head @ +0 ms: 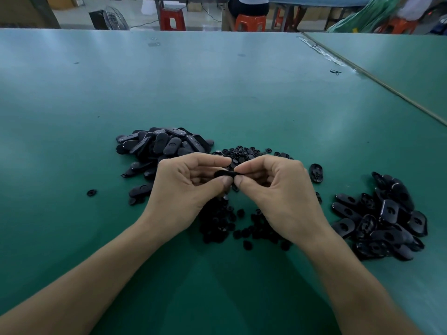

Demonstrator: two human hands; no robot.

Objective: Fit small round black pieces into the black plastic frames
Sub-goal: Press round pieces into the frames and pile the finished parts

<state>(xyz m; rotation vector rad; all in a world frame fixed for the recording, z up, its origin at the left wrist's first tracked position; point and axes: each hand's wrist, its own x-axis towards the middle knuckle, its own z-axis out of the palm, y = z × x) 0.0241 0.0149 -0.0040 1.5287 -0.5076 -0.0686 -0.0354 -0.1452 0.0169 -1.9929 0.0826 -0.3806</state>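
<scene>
The fingers (225, 183) of the left hand (183, 187) are curled in, and thumb and forefinger pinch the left end of a single black frame (226, 174). The right hand (278, 192) mirrors it, thumb below and forefinger above, pinching the frame's right end, so that the two thumb tips nearly touch. The frame sits between the hands, lifted off the tabletop (217, 93) and mostly hidden by the fingertips. Whether a round piece already sits in it cannot be told. The other fingers of both hands are folded loosely towards the palms.

Directly beneath and behind the hands lies a scatter of small round pieces (217, 221), spread from just beyond the knuckles down to between the wrists. One stray round piece (92, 192) lies alone to the left, well apart from the rest. Behind the left hand is a left heap of frames (159, 146), matt and oblong, piled loosely. To the right of the right hand a lone frame (316, 172) lies by itself, and farther right is a right heap of frames (382, 221), glossier, some showing a hole.

The green tabletop stretches away to a seam where a second tabletop (399, 64) joins it. Past the far edge stand a red stool (172, 19), an orange stool (250, 22) and a fan (116, 18).
</scene>
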